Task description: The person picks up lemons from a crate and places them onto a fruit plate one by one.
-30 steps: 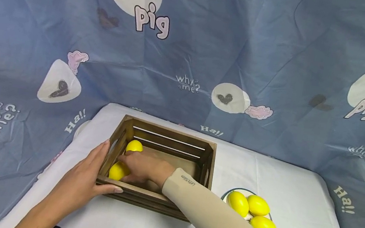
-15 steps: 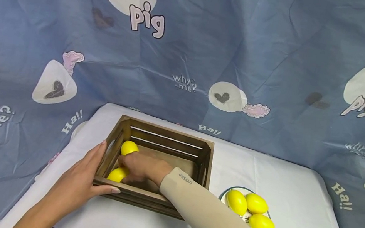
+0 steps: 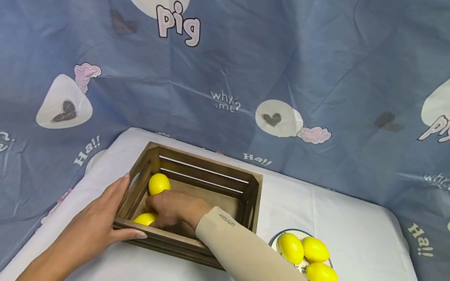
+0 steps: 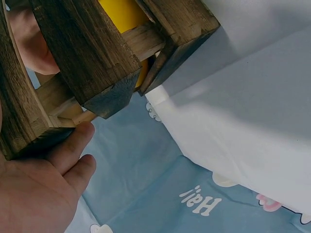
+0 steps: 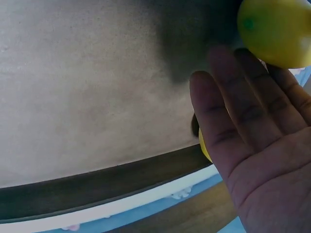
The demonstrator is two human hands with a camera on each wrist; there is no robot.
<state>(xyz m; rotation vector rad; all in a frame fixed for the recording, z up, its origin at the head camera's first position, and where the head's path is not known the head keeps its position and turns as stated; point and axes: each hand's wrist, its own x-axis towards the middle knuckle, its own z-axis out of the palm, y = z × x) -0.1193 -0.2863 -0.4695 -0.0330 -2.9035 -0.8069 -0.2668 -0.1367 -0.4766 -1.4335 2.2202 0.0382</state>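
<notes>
A brown slatted wooden crate [image 3: 201, 157] stands on the white-covered table. My left hand [image 3: 97, 218] rests against its near left corner, with straight fingers along the left wall and the thumb along the front rim. Inside the crate my right hand [image 3: 176, 208] reaches down at the left end. Its fingers look straight in the right wrist view, spread beside a lemon [image 5: 277, 31]. In the head view one lemon [image 3: 159, 184] lies beyond the right hand and another lemon [image 3: 146, 219] nearer the front wall, partly hidden. Whether the right fingers touch either lemon I cannot tell.
To the right of the crate a round plate [image 3: 277, 240] with a green rim holds 3 lemons [image 3: 321, 276]. White cloth [image 3: 372, 257] covers the table, and a blue printed curtain [image 3: 237, 56] hangs behind it.
Inside the crate, the nearer lemon has become more hidden by the front wall, and the farther lemon shows more fully. My left hand stays at the corner. The head view has shifted slightly.
</notes>
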